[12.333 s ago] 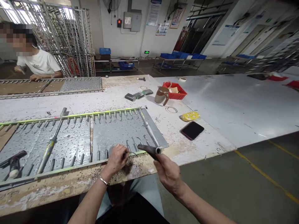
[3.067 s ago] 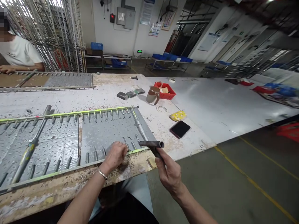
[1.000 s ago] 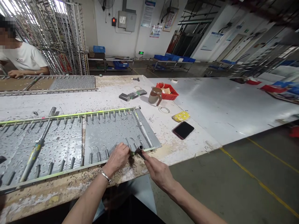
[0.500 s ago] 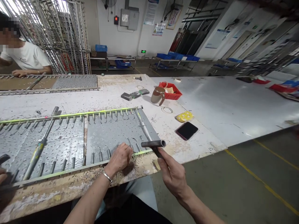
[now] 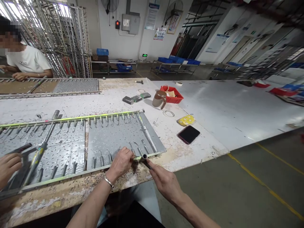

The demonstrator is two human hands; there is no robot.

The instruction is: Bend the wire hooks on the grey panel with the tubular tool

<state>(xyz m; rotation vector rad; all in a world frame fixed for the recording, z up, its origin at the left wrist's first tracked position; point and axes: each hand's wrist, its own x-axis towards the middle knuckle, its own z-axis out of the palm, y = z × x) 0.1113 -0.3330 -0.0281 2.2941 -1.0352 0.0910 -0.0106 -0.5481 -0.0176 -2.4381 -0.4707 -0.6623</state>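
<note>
Two hands' grips close at the scuffed workbench edge: left hand on hook, right hand on pipe.

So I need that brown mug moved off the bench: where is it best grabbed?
Take the brown mug by its handle, coming from the near side. The handle sticks out toward the bench's front edge, while the red bin crowds its far right side.
</note>
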